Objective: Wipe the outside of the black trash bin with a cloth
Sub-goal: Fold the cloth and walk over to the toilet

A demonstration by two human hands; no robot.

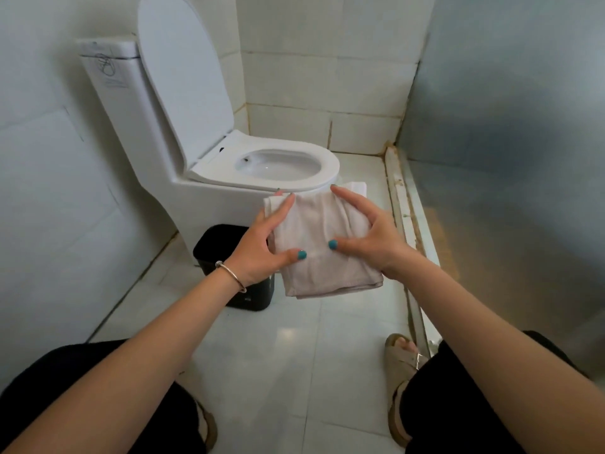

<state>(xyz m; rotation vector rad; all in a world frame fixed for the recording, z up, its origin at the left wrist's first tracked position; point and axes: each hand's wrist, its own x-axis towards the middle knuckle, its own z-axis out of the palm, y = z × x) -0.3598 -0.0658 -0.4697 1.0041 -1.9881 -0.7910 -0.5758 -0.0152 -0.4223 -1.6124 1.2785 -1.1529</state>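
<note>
While both the left hand (262, 247) and right hand (366, 234) pinch the folded cloth (322, 247) above the black trash bin (212, 247), keep that pad flat and lower it onto the bin's side.

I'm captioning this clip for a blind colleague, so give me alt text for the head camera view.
Two hands, left hand and right hand, hold a folded pale cloth in the air above a black trash bin that stands on the white tiled floor beside a white toilet with its lid raised.
</note>
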